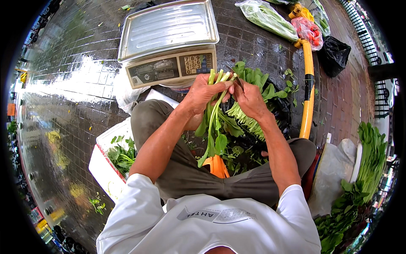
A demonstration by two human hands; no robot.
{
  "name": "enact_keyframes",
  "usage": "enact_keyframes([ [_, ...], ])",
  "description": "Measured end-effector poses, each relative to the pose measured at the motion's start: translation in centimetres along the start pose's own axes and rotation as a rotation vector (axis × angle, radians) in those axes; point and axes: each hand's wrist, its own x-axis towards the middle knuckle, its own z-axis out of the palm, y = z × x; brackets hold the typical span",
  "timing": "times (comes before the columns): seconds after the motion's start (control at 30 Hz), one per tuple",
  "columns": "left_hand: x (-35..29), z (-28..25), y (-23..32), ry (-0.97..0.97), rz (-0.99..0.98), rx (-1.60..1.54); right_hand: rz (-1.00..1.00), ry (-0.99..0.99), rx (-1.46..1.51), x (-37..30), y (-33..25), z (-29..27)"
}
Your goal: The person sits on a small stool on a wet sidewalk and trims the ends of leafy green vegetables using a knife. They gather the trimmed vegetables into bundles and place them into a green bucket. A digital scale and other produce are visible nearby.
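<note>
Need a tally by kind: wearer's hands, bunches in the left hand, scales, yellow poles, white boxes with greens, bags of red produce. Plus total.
Hands: 2 (left hand, right hand)
Bunch of greens in left hand: 1
Scale: 1
Yellow pole: 1
White box with greens: 1
Bag of red produce: 1
Total: 7

The scale pan is glossy, ridged metal, the scale housing plastic. The green stems look smooth, the trousers matt cloth, the black bag crinkled, shiny plastic.
</note>
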Motion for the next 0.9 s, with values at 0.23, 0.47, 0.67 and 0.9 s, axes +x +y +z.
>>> enact_keyframes([
  [0.23,0.0,0.5,0.6,0.016,-0.019,0.013,0.007,0.007,-0.037,0.6,0.6,-0.1],
  [0.47,0.3,-0.3,0.2,0.289,0.0,0.221,-0.046,0.157,-0.169,1.1,2.3,0.6],
  [0.67,1.1,-0.5,-1.1,0.379,0.098,0.343,0.017,0.123,-0.498,0.8,2.9,0.8],
  [0.9,1.6,-0.7,-2.0,0.441,0.131,0.473,-0.096,0.183,-0.542,0.7,3.2,1.3],
])
